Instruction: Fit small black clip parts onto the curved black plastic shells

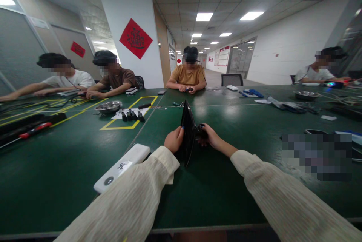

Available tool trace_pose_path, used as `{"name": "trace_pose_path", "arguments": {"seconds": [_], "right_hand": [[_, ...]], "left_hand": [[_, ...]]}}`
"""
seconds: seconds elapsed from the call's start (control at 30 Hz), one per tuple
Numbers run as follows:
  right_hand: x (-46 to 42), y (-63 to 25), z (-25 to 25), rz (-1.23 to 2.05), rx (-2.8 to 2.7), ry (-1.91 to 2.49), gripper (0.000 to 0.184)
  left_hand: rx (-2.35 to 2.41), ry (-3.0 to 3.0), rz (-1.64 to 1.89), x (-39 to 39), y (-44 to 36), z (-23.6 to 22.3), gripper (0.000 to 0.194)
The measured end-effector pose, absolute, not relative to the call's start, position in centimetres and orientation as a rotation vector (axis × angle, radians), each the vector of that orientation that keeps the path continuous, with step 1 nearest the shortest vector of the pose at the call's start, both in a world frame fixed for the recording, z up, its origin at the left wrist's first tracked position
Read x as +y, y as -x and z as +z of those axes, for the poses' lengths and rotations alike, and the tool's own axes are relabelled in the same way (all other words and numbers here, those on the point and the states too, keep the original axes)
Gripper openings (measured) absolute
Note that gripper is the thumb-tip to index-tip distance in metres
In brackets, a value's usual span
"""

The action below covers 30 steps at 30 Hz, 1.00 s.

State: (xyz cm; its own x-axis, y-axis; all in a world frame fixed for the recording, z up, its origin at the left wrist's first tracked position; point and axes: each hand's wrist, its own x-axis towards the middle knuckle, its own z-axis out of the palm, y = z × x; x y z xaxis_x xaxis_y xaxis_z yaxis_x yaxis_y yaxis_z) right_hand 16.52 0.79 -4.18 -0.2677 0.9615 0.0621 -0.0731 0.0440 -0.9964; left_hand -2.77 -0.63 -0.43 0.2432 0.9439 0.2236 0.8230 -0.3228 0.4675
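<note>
A thin black panel, like a small screen seen nearly edge-on, stands upright above the green table in front of me. My left hand pinches its left face near the middle, thumb against the surface. On the other side, my right hand is closed around a black mount-like piece behind the panel; the fingers partly hide it. Whether this piece is fixed to the panel I cannot tell. Beside my left forearm lies a long white device with a handwritten label and a round dark spot.
Several short black cylinders and a metal bowl stand ahead left by yellow tape. A red-handled screwdriver lies far left. Plastic bags and another bowl are at right. Other people sit around the table.
</note>
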Motion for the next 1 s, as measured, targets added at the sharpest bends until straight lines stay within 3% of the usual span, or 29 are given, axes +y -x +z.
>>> {"name": "trace_pose_path", "arguments": {"seconds": [1.0], "right_hand": [[0.2, -16.34, -3.54, 1.372, -1.38, 1.013, 0.014]], "left_hand": [[1.653, -2.268, 0.703, -0.68, 2.79, -0.5, 0.038]]}}
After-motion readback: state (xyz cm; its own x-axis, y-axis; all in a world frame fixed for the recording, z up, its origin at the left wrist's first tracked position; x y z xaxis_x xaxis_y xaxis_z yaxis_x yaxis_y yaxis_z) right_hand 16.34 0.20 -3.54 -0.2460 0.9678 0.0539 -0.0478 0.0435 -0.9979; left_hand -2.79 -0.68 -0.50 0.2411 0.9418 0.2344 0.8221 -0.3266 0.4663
